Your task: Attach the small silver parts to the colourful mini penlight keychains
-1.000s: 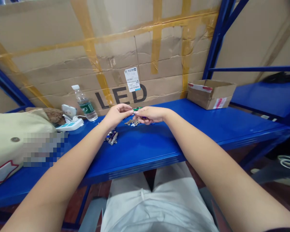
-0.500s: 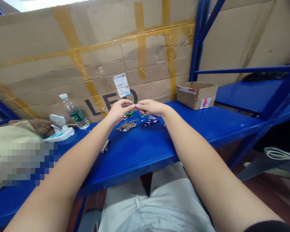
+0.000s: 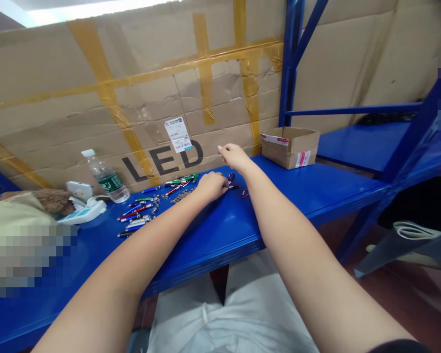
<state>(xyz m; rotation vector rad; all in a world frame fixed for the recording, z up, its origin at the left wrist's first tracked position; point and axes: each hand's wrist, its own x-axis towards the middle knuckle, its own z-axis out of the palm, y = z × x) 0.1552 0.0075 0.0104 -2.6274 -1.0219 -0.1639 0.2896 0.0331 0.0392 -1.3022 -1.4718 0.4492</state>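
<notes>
My left hand [image 3: 212, 186] is low over the blue table, its fingers curled down at a small cluster of dark and purple metallic pieces [image 3: 232, 181]; whether it grips one is hidden. Raised above and to the right, my right hand [image 3: 233, 157] pinches a tiny item at its fingertips, too small to name. Small round coin-like discs [image 3: 181, 196] lie just left of my left hand. Behind them are green and red pen-like sticks [image 3: 180, 181]. More coloured sticks [image 3: 135, 213] with metal clips lie further left.
A water bottle [image 3: 108, 179] stands at the back left, near a power strip [image 3: 84, 212], a phone [image 3: 80, 190] and a pale bag [image 3: 18, 230]. An open cardboard box [image 3: 290, 148] sits at the back right. Large cardboard [image 3: 139, 108] rises behind the table [image 3: 213, 235].
My hands have parted. The left one has come down to the right onto the table pieces, while the right one stays raised. The view has shifted slightly, showing more sticks at left.
</notes>
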